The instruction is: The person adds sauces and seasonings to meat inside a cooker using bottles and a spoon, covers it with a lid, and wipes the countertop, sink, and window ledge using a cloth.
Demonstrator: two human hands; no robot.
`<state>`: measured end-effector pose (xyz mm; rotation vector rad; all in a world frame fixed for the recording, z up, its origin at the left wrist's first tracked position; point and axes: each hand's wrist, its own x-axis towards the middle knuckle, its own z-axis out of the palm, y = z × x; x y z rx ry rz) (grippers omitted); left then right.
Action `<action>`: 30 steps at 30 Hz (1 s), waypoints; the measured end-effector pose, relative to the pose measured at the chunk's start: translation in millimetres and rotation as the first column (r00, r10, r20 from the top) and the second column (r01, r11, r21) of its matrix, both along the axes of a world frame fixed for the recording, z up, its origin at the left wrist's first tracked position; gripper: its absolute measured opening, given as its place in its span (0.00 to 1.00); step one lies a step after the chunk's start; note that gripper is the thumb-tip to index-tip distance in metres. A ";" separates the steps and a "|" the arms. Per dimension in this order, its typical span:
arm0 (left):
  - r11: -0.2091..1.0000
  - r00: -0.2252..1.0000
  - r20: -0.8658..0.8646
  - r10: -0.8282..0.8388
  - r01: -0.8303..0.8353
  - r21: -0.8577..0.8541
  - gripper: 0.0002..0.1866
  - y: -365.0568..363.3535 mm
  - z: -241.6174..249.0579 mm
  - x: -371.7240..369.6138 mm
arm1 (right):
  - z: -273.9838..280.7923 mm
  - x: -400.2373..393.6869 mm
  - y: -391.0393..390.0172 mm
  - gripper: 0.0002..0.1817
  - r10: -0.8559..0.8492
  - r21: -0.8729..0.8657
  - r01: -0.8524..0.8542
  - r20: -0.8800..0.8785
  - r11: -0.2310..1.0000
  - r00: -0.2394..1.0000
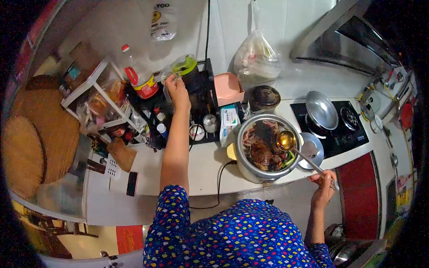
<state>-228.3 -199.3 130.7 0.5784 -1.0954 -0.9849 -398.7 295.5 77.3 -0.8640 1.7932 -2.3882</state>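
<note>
The right hand [322,187] is closed around the end of a ladle [295,147] handle, gripping it near the counter's edge so that the long shaft slopes up and left and the bowl of the ladle hangs level over the pot [264,149]. The bowl holds a clear amber liquid (broth or oil, I cannot tell which), and keeping it level over the open pot means any drip falls back into the food. The pot stands on the counter [205,165] just left of the black stove [333,125], its cord trailing off the near edge; it is full of dark meat and some greens. The left hand [176,87] is stretched far out to the left, well apart from the pot, with the fingers curled on a small clear container with a green lid [184,66] at the far side of the black tray [201,111]; the lid looks flipped up, though the grip itself is partly hidden. Around that hand stand a red-capped bottle [139,76], small jars and a white rack [96,96] of packets. On the stove lies a metal lid [321,109], tilted, and a second one [311,149] sits just right of the pot, under the ladle's shaft.
</note>
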 end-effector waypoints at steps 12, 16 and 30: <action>0.996 0.997 -0.031 -0.074 0.076 0.040 0.16 -43.8 -41.9 -45.3 | 14.0 20.2 -2.9 0.13 -0.156 0.007 0.156 -0.038 0.988 0.987; 0.997 0.997 0.000 -0.072 0.072 0.031 0.16 -46.0 -66.0 -52.4 | 17.6 22.1 -8.3 0.12 -0.107 0.013 0.107 -0.015 0.994 0.994; 0.950 0.940 0.139 0.311 -0.311 -0.022 0.17 60.8 -108.9 -15.4 | -2.6 28.1 -28.2 0.14 -0.067 0.241 0.146 -0.306 0.960 0.950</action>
